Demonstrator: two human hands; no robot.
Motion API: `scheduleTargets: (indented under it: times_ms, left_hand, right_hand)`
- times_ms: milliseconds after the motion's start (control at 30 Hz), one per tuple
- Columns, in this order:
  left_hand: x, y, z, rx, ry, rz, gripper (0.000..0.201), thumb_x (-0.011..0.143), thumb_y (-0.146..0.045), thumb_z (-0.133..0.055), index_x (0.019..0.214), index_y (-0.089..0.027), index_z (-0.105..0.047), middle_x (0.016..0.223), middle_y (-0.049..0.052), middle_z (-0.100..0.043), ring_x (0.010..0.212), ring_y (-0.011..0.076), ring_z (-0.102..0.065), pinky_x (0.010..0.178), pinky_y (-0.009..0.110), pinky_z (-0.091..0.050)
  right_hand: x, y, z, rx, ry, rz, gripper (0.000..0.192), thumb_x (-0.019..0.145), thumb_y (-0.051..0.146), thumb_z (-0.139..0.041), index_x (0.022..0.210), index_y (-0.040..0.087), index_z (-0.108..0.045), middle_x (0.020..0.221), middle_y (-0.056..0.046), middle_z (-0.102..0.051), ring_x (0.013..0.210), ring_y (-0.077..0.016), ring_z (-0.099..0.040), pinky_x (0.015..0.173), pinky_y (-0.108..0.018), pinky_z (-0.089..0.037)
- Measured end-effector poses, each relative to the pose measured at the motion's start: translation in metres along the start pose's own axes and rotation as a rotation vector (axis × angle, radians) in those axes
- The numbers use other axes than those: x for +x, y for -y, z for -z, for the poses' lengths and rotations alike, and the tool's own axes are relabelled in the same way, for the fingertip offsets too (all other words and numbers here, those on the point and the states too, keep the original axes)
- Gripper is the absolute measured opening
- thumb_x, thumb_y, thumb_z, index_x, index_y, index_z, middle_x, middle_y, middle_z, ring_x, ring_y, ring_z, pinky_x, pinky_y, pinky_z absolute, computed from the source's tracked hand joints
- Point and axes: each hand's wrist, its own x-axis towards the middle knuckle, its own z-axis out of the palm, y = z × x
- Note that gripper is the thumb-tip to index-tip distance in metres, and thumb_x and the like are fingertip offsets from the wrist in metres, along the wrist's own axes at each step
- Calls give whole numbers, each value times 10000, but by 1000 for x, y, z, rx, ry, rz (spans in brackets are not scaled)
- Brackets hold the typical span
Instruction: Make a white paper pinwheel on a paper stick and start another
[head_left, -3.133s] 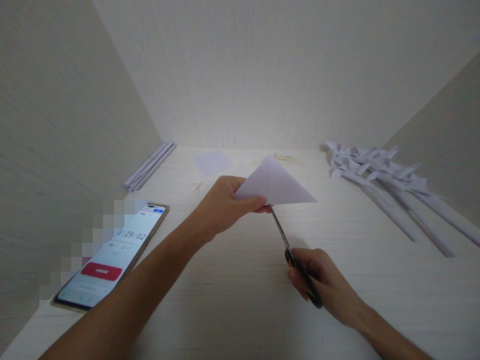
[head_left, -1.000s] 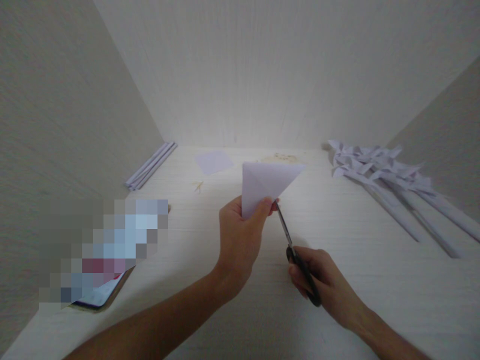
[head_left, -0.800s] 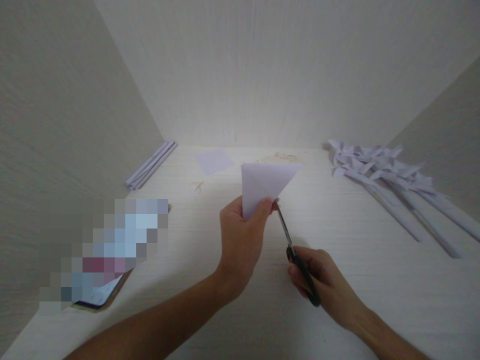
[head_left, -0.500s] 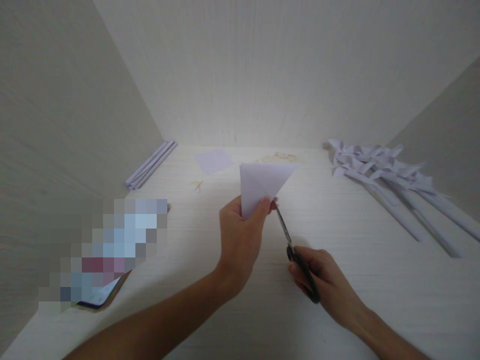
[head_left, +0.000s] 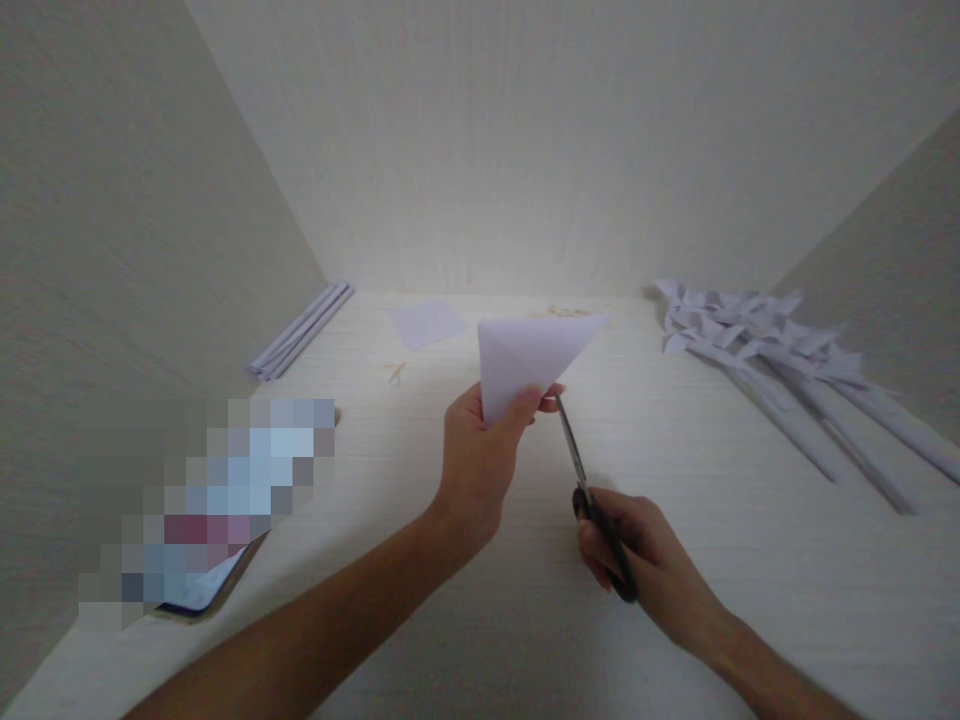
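A folded triangle of pale lilac paper (head_left: pixel 529 350) is pinched in my left hand (head_left: pixel 484 455), its thumb on the near face and fingertips showing past the lower slanted edge. The paper's long edge runs along the top, with a sharp point to the right. My right hand (head_left: pixel 641 545) grips black-handled scissors (head_left: pixel 571 440) by the handles. Their blades look closed and point up toward the left fingertips. Whether the blade tips touch the paper or the fingers, I cannot tell.
At the back right lie several paper pinwheels (head_left: pixel 750 325) on rolled sticks. A bundle of rolled paper sticks (head_left: pixel 304 330) rests at the back left, near a flat paper square (head_left: pixel 429 323). Small tan pieces (head_left: pixel 397 372) lie nearby. A phone (head_left: pixel 217 580), largely pixelated, is at left.
My left hand has shifted slightly up with the paper, whose point now reaches farther right. The scissors stay nearly in place, their tips a little to the right.
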Motion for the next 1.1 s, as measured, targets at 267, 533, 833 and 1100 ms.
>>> scheduleTargets:
  times_ms: [267, 533, 833, 1100]
  left_hand:
    - [15, 18, 10, -175, 53, 146, 113, 659, -225, -606, 715, -126, -607, 714, 20, -642, 585, 65, -525, 586, 210, -372]
    - [11, 37, 20, -290, 309, 435, 145, 592, -197, -673, 683, -97, -618, 659, 33, -626, 577, 70, -536, 587, 203, -378]
    - [10, 40, 23, -232, 576, 450, 223, 598, -274, -671, 716, -89, -631, 711, 69, -635, 624, 91, -532, 618, 221, -353]
    - [26, 43, 33, 9, 597, 246, 273, 688, -374, -556, 666, -106, -604, 643, 43, -616, 461, 60, -473, 493, 215, -316]
  right_hand:
    - [4, -3, 3, 17, -76, 103, 403, 757, 506, -433, 513, 186, -406, 438, 28, -413, 413, -87, -368, 396, -220, -279]
    - [14, -18, 12, 215, -473, 172, 358, 783, 468, -444, 593, 172, -512, 541, 14, -443, 451, -78, -356, 390, -206, -238]
    - [29, -15, 26, 465, -582, 102, 236, 712, 391, -584, 672, 167, -524, 567, 25, -515, 423, -43, -384, 356, -142, -263]
    - [34, -5, 38, 521, -559, 210, 262, 649, 385, -651, 608, 154, -534, 534, 29, -521, 416, -33, -426, 352, -118, -312]
